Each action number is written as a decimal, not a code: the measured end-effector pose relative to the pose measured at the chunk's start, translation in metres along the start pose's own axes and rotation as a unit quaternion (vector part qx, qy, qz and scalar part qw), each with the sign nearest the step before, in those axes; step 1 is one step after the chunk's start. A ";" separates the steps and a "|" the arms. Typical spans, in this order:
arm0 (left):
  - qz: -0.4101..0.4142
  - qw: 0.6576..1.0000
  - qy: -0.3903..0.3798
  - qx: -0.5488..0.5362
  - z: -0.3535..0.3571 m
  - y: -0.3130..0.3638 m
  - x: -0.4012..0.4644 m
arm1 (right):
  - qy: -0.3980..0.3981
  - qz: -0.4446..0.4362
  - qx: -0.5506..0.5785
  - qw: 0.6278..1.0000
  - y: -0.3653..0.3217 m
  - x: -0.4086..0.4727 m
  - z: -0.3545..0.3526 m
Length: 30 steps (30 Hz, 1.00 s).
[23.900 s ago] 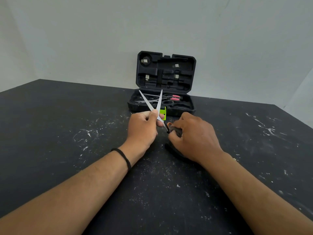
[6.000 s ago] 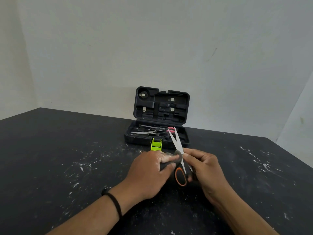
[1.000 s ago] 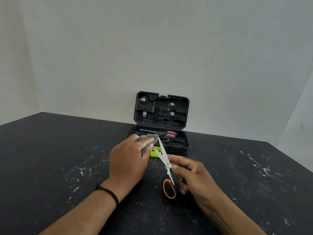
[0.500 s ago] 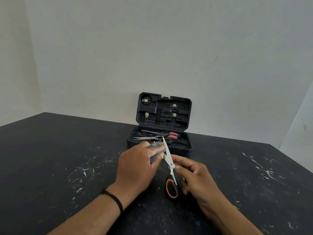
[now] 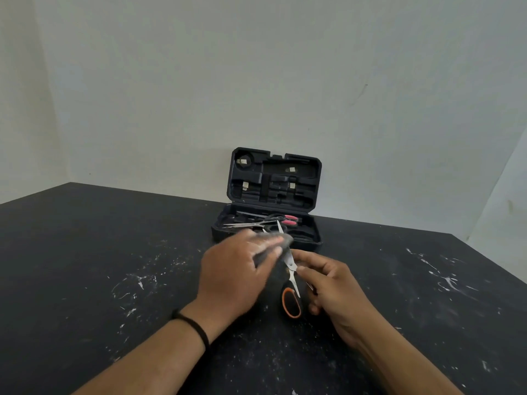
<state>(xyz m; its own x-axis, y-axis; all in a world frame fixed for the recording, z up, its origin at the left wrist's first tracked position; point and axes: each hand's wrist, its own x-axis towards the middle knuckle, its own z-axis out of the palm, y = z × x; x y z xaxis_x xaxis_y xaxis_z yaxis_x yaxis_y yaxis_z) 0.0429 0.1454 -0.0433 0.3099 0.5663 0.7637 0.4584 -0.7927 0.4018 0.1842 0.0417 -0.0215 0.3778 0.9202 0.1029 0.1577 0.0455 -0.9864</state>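
Just below the middle of the frame, a pair of steel scissors with black-and-orange handles (image 5: 291, 265) stood over the scuffed black counter (image 5: 85, 266), its orange-lined loop lowest and its blades slanting up toward the centre. The right hand (image 5: 333, 292), lower right of centre, pinched the scissors near the pivot between thumb and forefinger, with the other fingers curled by the handles. The left hand (image 5: 236, 269), just left of centre and blurred, gripped a small grey pad or cloth (image 5: 275, 243) against the upper part of the blades; what the pad was made of could not be told. A thin black band (image 5: 194, 326) circled the left wrist. Behind the hands, near the wall, an open black plastic tool case (image 5: 273, 178) sat on the counter, its lid upright, with red-handled scissors (image 5: 288, 219) lying in its tray.
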 end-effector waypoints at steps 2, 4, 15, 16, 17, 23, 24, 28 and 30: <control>0.049 0.998 -0.039 0.016 0.009 0.006 -0.002 | 0.001 -0.004 -0.005 1.000 0.000 -0.001 0.000; 0.053 0.997 -0.027 0.043 0.013 0.007 0.001 | 0.002 -0.003 -0.011 1.000 0.001 -0.002 -0.003; -0.024 0.999 0.000 0.034 0.002 -0.006 0.003 | -0.046 0.004 0.000 0.999 0.006 -0.004 -0.001; -0.015 0.999 -0.008 0.031 0.003 -0.004 0.003 | -0.044 0.005 0.007 0.999 0.006 -0.005 -0.002; -0.010 0.999 -0.009 0.033 0.004 -0.004 0.004 | -0.044 0.007 0.012 0.999 0.006 -0.005 -0.004; -0.134 0.984 0.046 0.104 -0.005 -0.013 0.011 | -0.081 0.008 0.053 0.995 0.005 0.000 -0.013; -0.152 0.982 0.052 0.095 -0.007 -0.014 0.011 | -0.067 0.008 0.075 0.995 0.005 0.002 -0.014; -0.062 0.996 0.056 0.028 -0.005 0.003 0.003 | 0.010 0.034 0.109 0.993 0.009 0.012 -0.019; 0.016 1.000 -0.006 0.011 0.003 0.016 -0.004 | 0.006 0.051 0.138 0.989 0.010 0.010 -0.017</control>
<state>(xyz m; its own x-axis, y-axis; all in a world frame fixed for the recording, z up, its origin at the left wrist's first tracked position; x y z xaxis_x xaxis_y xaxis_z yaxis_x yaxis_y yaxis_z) 0.0519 0.1312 -0.0414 0.3354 0.5433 0.7696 0.4663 -0.8056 0.3655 0.2047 0.0454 -0.0279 0.3894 0.9211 0.0004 -0.1370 0.0584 -0.9889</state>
